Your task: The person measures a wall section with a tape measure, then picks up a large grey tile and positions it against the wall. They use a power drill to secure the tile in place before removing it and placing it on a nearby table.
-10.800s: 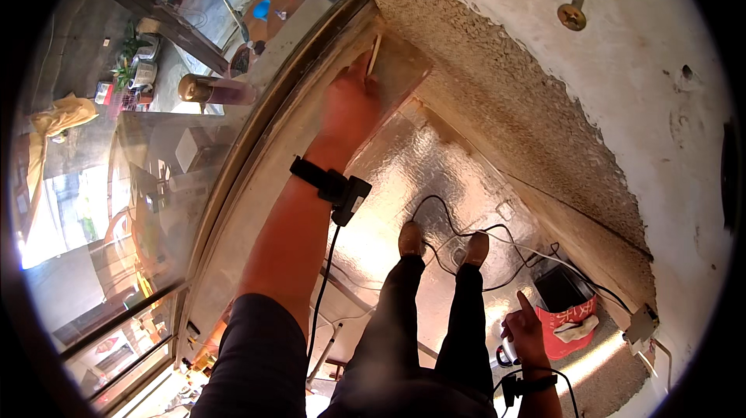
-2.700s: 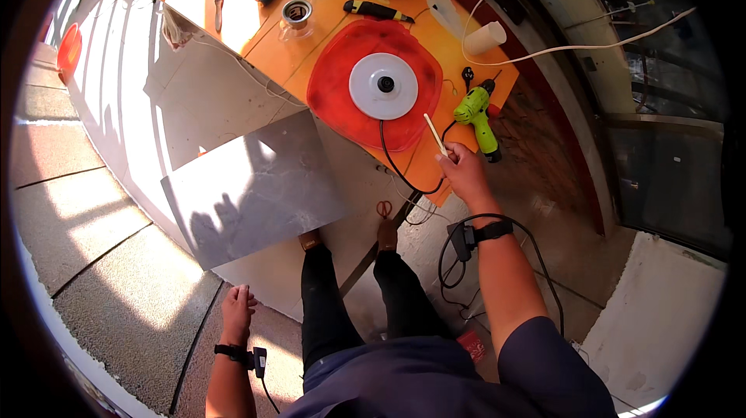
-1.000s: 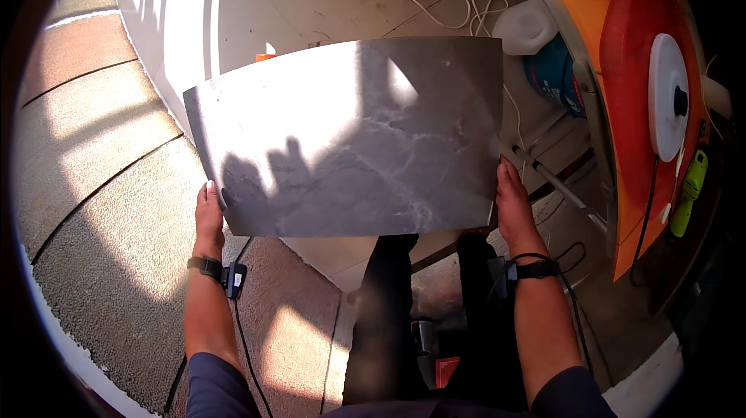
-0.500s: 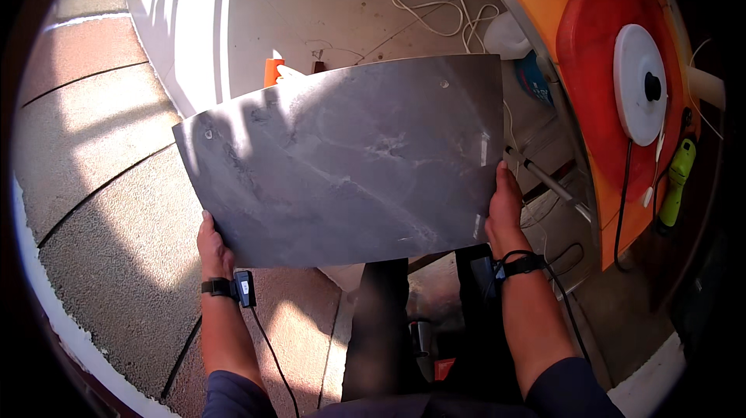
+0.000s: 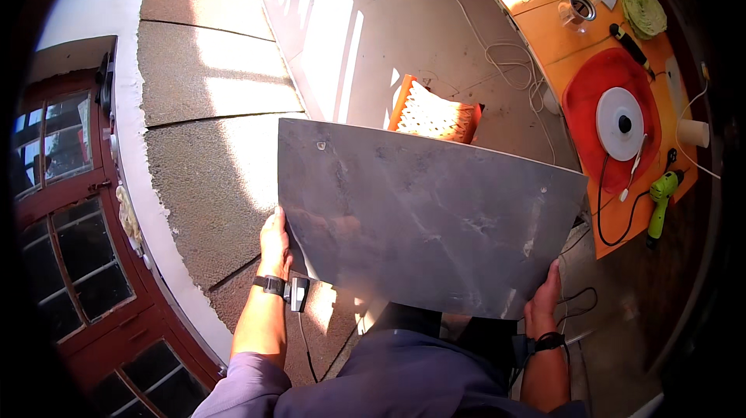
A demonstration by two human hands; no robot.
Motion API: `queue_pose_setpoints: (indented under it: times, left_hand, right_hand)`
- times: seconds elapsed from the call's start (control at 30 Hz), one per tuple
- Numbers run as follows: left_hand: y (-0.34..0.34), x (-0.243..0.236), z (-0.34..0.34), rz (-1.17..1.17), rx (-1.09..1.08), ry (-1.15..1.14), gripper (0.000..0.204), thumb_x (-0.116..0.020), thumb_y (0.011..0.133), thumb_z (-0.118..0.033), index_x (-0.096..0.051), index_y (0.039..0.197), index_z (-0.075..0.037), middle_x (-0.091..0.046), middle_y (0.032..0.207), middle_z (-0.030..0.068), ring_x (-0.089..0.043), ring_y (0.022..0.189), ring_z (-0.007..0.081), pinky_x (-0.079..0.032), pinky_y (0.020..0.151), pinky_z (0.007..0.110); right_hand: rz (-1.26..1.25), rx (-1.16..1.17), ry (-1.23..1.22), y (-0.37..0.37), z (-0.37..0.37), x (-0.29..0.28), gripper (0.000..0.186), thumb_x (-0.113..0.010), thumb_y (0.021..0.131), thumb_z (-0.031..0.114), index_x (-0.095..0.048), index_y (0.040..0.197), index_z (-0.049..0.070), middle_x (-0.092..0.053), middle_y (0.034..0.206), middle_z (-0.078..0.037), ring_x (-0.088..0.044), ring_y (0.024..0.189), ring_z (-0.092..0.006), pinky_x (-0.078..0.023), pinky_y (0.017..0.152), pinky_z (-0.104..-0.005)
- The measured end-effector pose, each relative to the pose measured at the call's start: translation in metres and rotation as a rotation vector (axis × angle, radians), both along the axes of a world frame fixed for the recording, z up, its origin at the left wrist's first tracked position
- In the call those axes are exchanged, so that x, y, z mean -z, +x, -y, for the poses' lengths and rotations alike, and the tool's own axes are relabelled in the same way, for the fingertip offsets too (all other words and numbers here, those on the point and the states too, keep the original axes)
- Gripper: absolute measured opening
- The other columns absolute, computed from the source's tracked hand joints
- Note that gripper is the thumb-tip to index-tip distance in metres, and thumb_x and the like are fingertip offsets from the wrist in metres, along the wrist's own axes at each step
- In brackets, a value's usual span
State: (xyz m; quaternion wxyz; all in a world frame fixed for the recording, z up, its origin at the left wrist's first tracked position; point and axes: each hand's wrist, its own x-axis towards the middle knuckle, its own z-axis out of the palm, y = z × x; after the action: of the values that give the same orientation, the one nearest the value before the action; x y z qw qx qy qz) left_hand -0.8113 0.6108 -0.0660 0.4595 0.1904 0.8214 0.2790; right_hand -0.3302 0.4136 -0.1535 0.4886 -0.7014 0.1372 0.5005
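Observation:
A large grey marbled panel (image 5: 427, 224) is held out in front of my body, tilted with its right side lower. My left hand (image 5: 276, 247) grips its left edge near the lower corner. At the lower part of the right edge, my right hand (image 5: 542, 300) is closed on the panel too. The fingers behind the panel are hidden on both sides. Small round marks show near its two upper corners. Just beyond the upper edge stands a low orange stool (image 5: 435, 113) with a woven seat, partly covered by the panel.
On the right, an orange table (image 5: 536, 37) bears a white round lid (image 5: 614, 111) on a red pad, a green power tool (image 5: 662, 196), a glass jar (image 5: 576, 12) and a green cloth (image 5: 643, 10). A white cable (image 5: 505, 53) lies on the floor. A dark red glazed door (image 5: 70, 239) is on the left.
The view has swung left, bringing in the door and more of the table. The panel has tilted from right side up to right side down, and the orange stool shows more. Both hands keep hold.

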Motion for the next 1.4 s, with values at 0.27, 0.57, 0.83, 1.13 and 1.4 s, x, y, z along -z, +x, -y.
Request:
queue_pose_setpoints:
  times: [0.27, 0.57, 0.83, 1.13, 1.4]
  left_hand:
    - [0.071, -0.06, 0.004, 0.224, 0.097, 0.132, 0.036, -0.048, 0.099, -0.032, -0.059, 0.105, 0.002, -0.064, 0.104, 0.0111, -0.059, 0.094, 0.0194, -0.047, 0.087, 0.033]
    - [0.194, -0.078, 0.062, 0.447, 0.605, 0.225, 0.046, -0.041, 0.101, -0.036, -0.053, 0.119, 0.005, -0.059, 0.119, 0.0137, -0.056, 0.108, 0.0231, -0.042, 0.097, 0.035]
    - [0.365, -0.099, 0.172, 0.477, 0.901, 0.155, 0.05, -0.041, 0.101, -0.038, -0.049, 0.128, 0.004, -0.055, 0.126, 0.0132, -0.053, 0.112, 0.0253, -0.041, 0.098, 0.037]
    - [0.541, -0.1, 0.247, 0.454, 1.131, 0.08, 0.049, -0.047, 0.099, -0.037, -0.051, 0.126, 0.003, -0.056, 0.123, 0.0127, -0.053, 0.11, 0.0242, -0.041, 0.097, 0.037]
    - [0.684, -0.079, 0.269, 0.391, 1.266, 0.039, 0.039, -0.051, 0.097, -0.036, -0.061, 0.107, 0.001, -0.062, 0.099, 0.007, -0.057, 0.089, 0.0169, -0.045, 0.081, 0.031]
  right_hand:
    - [0.115, 0.255, -0.01, 0.011, 0.092, -0.07, 0.064, -0.049, 0.096, 0.046, -0.042, 0.135, -0.004, -0.044, 0.138, -0.013, -0.045, 0.122, -0.0231, -0.035, 0.104, -0.0343]
    - [0.294, 0.566, -0.037, 0.06, 0.258, -0.101, 0.051, -0.052, 0.096, 0.04, -0.053, 0.124, -0.003, -0.056, 0.122, -0.01, -0.051, 0.11, -0.0179, -0.037, 0.099, -0.0308]
    - [0.411, 0.814, -0.03, 0.11, 0.439, -0.133, 0.034, -0.059, 0.094, 0.037, -0.064, 0.1, 0.004, -0.058, 0.096, 0.002, -0.047, 0.09, -0.0098, -0.037, 0.086, -0.0242]
    - [0.548, 1.095, -0.184, 0.156, 0.56, -0.148, 0.031, -0.058, 0.094, 0.031, -0.064, 0.097, 0.001, -0.06, 0.091, -0.001, -0.05, 0.086, -0.0115, -0.04, 0.08, -0.0275]
    - [0.506, 1.163, -0.231, 0.233, 0.594, -0.153, 0.032, -0.058, 0.094, 0.032, -0.065, 0.095, 0.001, -0.062, 0.087, 0.0, -0.051, 0.081, -0.0102, -0.041, 0.074, -0.026]
